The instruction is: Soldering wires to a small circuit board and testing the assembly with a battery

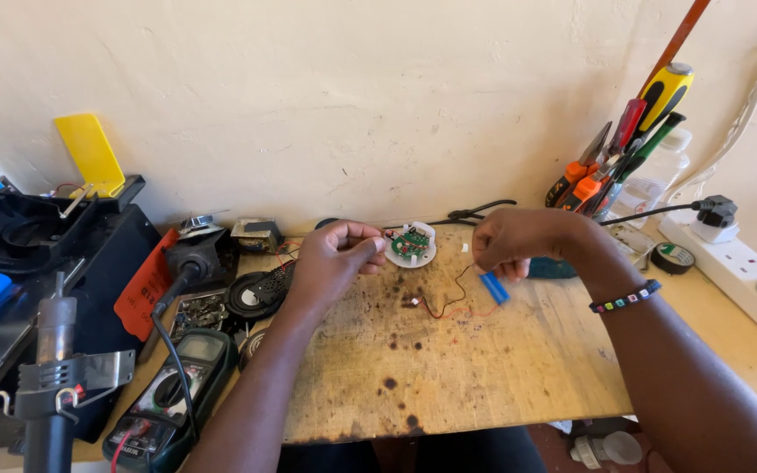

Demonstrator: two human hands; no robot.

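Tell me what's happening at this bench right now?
A person sits at a stained wooden bench with small electronics. The left hand holds a round white housing with a green circuit board at the back of the bench. The right hand pinches thin red and black wires that lead to a small blue cylindrical cell, which looks to rest on the wood just below the hand. A multimeter and hot-air tool lie to the left; screwdrivers stand at the right.
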